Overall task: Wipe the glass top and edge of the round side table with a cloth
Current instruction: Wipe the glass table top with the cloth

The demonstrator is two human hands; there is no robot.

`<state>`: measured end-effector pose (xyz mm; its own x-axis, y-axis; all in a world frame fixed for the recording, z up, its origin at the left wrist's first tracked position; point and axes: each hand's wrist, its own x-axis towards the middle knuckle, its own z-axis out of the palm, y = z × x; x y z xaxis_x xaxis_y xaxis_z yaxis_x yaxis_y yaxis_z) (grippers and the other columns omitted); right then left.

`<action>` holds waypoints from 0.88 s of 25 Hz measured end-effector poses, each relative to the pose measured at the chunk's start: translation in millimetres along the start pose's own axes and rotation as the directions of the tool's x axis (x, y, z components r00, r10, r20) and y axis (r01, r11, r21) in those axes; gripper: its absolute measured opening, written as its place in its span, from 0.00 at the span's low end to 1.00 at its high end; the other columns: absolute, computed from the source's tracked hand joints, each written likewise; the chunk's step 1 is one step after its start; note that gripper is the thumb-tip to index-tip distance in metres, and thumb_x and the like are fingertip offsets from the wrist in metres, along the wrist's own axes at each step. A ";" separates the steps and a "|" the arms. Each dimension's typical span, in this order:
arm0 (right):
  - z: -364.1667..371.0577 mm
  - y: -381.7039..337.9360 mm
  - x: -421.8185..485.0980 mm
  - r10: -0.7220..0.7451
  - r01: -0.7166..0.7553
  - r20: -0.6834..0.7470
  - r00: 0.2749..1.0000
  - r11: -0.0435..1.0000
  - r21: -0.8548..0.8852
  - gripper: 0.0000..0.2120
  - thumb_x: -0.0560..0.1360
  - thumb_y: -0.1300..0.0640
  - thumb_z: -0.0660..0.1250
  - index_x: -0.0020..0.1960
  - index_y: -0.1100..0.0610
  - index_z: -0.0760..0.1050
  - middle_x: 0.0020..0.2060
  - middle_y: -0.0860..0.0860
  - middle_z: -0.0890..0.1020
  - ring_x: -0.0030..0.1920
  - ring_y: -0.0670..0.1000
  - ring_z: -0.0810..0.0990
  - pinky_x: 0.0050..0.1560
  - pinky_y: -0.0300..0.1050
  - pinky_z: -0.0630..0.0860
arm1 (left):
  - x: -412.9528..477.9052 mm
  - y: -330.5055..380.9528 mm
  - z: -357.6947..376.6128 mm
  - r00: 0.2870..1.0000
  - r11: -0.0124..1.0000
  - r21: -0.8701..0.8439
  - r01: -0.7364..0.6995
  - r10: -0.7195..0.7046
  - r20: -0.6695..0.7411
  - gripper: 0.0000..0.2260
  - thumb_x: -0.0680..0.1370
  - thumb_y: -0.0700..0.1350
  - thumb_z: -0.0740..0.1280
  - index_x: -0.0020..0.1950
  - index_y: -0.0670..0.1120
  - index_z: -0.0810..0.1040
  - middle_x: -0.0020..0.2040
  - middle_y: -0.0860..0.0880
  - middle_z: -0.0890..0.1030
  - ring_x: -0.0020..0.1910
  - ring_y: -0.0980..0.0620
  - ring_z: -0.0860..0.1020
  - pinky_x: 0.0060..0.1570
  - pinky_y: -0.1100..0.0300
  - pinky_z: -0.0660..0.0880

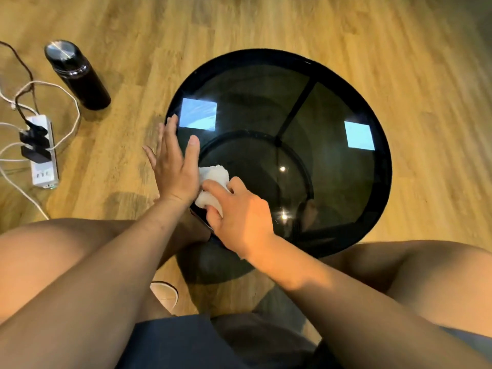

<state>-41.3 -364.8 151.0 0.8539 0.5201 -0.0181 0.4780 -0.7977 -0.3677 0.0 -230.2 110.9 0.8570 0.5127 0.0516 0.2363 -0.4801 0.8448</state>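
Shorts [181, 342] are cropped; right hand [239, 217] partly hides the cloth [214, 173].

Glass top [332, 182], far and right portions: open surface across which my hands can pass. Near-left rim: crowded. My left hand [174, 166] lies flat over the edge, just beside my right hand [239, 217], which grips the cloth [213, 179]; neither hand can pass the other there. Near side: my left thigh [66, 249] and right thigh [426, 275] flank the table, so my arms reach in between them. Floor [266, 22], left of the table: an upright dark bottle [77, 75], a power strip [42, 153] and loose cables [72, 102], all well apart from the rim.
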 end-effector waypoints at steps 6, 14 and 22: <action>-78.6 180.4 34.8 0.342 -0.359 -0.109 0.933 0.898 -0.256 0.19 0.76 0.46 0.56 0.67 0.43 0.65 0.53 0.59 0.73 0.44 0.64 0.78 0.45 0.53 0.75 | -0.2 -6.0 0.7 0.993 0.975 0.191 -0.111 0.104 0.047 0.28 0.79 0.58 0.48 0.78 0.50 0.57 0.79 0.49 0.59 0.80 0.50 0.48 0.76 0.39 0.39; -84.4 202.3 138.2 0.525 -0.578 -0.288 0.801 0.804 -0.141 0.22 0.74 0.51 0.58 0.67 0.55 0.70 0.60 0.66 0.77 0.59 0.68 0.75 0.59 0.57 0.71 | 0.6 -5.0 3.4 0.997 0.986 0.149 -0.074 0.071 0.023 0.27 0.80 0.58 0.49 0.78 0.50 0.57 0.80 0.50 0.59 0.80 0.51 0.50 0.76 0.41 0.43; -11.0 15.5 188.3 -0.092 0.102 0.147 0.985 0.993 -0.062 0.20 0.76 0.50 0.61 0.68 0.43 0.70 0.61 0.55 0.73 0.53 0.59 0.79 0.44 0.44 0.68 | -1.4 -0.3 0.9 0.998 0.988 0.143 -0.055 0.049 0.044 0.30 0.78 0.60 0.49 0.79 0.48 0.55 0.80 0.49 0.58 0.79 0.53 0.49 0.76 0.41 0.43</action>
<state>129.2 -282.6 152.1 0.7666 0.6307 -0.1206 0.5746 -0.7577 -0.3093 -0.8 -231.4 110.0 0.8868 0.4568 0.0694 0.2521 -0.6042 0.7559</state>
